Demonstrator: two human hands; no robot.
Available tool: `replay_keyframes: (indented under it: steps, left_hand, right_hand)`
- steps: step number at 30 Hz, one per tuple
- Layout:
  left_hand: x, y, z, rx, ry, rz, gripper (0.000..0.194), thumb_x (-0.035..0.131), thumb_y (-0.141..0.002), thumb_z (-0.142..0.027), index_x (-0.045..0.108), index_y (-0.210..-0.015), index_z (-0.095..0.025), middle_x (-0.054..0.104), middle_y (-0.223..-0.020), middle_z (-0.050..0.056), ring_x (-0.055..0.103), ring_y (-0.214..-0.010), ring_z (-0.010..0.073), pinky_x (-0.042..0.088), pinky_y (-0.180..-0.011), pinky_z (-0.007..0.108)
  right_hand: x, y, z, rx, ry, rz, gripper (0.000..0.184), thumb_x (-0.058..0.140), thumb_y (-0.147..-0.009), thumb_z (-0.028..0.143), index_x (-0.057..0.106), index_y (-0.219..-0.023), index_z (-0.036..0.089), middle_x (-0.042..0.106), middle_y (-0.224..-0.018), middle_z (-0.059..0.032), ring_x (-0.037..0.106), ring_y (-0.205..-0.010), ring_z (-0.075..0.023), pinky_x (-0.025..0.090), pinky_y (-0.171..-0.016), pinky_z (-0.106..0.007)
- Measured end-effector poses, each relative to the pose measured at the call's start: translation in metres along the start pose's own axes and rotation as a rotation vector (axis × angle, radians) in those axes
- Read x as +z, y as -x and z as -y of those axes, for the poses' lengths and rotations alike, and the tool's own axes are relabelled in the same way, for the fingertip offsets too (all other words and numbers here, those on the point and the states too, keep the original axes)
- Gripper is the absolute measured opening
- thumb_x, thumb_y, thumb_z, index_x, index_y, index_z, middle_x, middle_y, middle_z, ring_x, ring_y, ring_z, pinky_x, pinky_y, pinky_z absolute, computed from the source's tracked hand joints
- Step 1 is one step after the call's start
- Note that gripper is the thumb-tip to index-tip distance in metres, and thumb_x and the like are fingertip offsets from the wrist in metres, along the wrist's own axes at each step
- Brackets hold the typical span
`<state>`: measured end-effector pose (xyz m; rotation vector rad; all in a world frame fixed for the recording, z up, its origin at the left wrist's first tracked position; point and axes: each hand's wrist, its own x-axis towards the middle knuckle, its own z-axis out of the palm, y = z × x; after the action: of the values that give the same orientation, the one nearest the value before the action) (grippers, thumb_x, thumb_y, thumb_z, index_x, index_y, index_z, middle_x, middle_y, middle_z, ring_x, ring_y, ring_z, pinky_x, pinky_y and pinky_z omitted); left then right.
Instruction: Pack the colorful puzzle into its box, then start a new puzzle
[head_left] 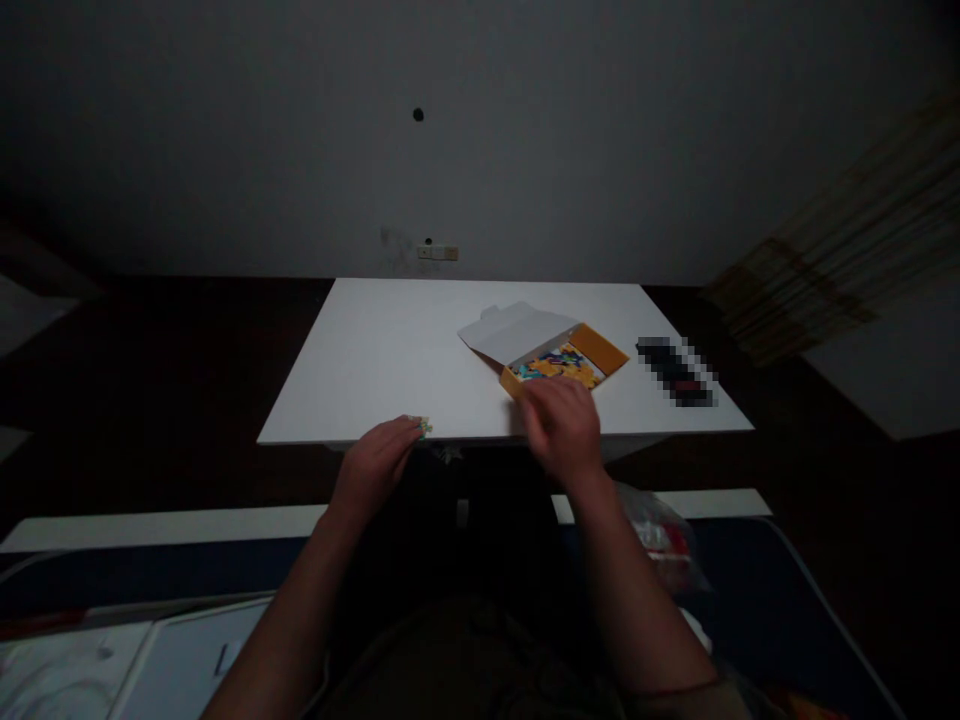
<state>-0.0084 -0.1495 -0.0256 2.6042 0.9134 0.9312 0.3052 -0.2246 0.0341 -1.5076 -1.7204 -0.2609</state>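
The box [513,384] is shallow and yellow-orange. It sits askew right of the middle of the table [375,350], toward the near edge. Its lid [517,332] is open, folded back to the far left, pale inside and with a small tab on its far rim. An orange flap lies at the box's right end. Inside is a jumble of small flat pieces [562,362], mostly yellow-orange, with blue, teal and white among them. More pieces [424,428], small, green and yellowish, show at the left hand's [380,455] fingertips, by the near edge; their number is unclear.
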Motion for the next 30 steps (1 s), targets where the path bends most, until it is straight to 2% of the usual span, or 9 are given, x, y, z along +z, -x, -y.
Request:
replay_keyframes:
  steps: [4,7,10,12,15,16,19,25,30]
  left_hand:
    - [0.006,-0.016,-0.029,-0.080,0.151,-0.048,0.027,0.057,-0.101,-0.026,0.073,-0.121,-0.035,0.078,-0.121,0.002,0.075,-0.109,0.0237,0.063,-0.098,0.045]
    - [0.016,-0.032,-0.058,-0.107,0.281,-0.115,0.018,0.059,-0.101,-0.027,0.075,-0.108,-0.031,0.080,-0.108,0.001,0.076,-0.099,0.0221,0.064,-0.092,0.041]
    - [0.029,-0.050,-0.077,-0.096,0.413,-0.152,0.010,0.064,-0.098,-0.029,0.074,-0.100,-0.031,0.079,-0.101,0.001,0.075,-0.097,0.0224,0.063,-0.092,0.043]
    - [0.040,-0.064,-0.079,-0.133,0.502,-0.150,0.014,0.068,-0.095,-0.032,0.072,-0.108,-0.032,0.077,-0.111,0.004,0.072,-0.109,0.0251,0.059,-0.101,0.048]
    - [0.061,-0.090,-0.069,-0.417,0.768,-0.174,0.040,0.075,-0.089,-0.035,0.063,-0.127,-0.032,0.065,-0.138,0.010,0.062,-0.130,0.0291,0.053,-0.110,0.053]
    - [0.067,-0.099,-0.064,-0.568,0.871,-0.197,0.041,0.076,-0.087,-0.034,0.062,-0.125,-0.031,0.064,-0.140,0.011,0.061,-0.131,0.0292,0.053,-0.110,0.053]
    - [0.084,-0.129,-0.045,-0.692,0.935,-0.189,0.030,0.064,-0.097,-0.034,0.060,-0.124,-0.025,0.067,-0.131,0.017,0.067,-0.121,0.0278,0.056,-0.102,0.051]
    - [0.102,-0.185,-0.038,-0.699,1.032,-0.084,0.027,0.050,-0.103,-0.032,0.064,-0.104,-0.009,0.073,-0.106,0.017,0.070,-0.100,0.0172,0.056,-0.090,0.043]
    - [0.111,-0.198,-0.068,-0.617,1.004,-0.124,0.033,0.054,-0.096,-0.019,0.054,-0.127,-0.007,0.069,-0.123,0.016,0.066,-0.106,0.0162,0.054,-0.090,0.040]
  right_hand:
    - [0.021,0.019,0.044,-0.115,-0.217,0.303,0.047,0.064,-0.095,0.024,0.059,-0.142,0.026,0.067,-0.142,-0.0095,0.063,-0.128,-0.0290,0.054,-0.106,-0.050]
    - [0.028,0.029,0.053,-0.073,-0.250,0.362,0.043,0.057,-0.100,0.023,0.060,-0.143,0.026,0.071,-0.137,-0.0088,0.069,-0.122,-0.0256,0.059,-0.100,-0.043]
    - [0.020,0.030,0.037,-0.066,-0.204,0.303,0.037,0.050,-0.103,0.018,0.066,-0.135,0.026,0.076,-0.126,-0.0072,0.073,-0.113,-0.0239,0.058,-0.096,-0.040]
    - [0.007,0.021,0.017,-0.067,-0.127,0.257,0.038,0.050,-0.101,0.016,0.068,-0.133,0.026,0.075,-0.129,-0.0075,0.071,-0.117,-0.0255,0.056,-0.100,-0.043]
    - [-0.012,-0.005,-0.016,0.116,0.082,0.158,0.036,0.048,-0.102,0.019,0.070,-0.131,0.025,0.074,-0.130,-0.0101,0.067,-0.120,-0.0293,0.051,-0.103,-0.048]
    - [-0.018,-0.014,-0.025,0.175,0.150,0.149,0.036,0.048,-0.102,0.021,0.070,-0.130,0.024,0.073,-0.129,-0.0107,0.065,-0.120,-0.0311,0.050,-0.104,-0.050]
    - [-0.027,-0.029,-0.040,0.243,0.280,0.133,0.040,0.053,-0.100,0.027,0.064,-0.138,0.021,0.067,-0.138,-0.0133,0.056,-0.129,-0.0361,0.045,-0.108,-0.054]
    - [-0.007,0.007,-0.017,0.457,0.048,-0.100,0.033,0.052,-0.098,0.031,0.061,-0.127,0.019,0.064,-0.122,-0.0167,0.059,-0.118,-0.0315,0.049,-0.105,-0.049]
    - [0.018,0.037,0.003,0.725,-0.226,-0.334,0.046,0.061,-0.092,0.038,0.049,-0.133,0.020,0.053,-0.129,-0.0167,0.059,-0.116,-0.0285,0.051,-0.104,-0.048]
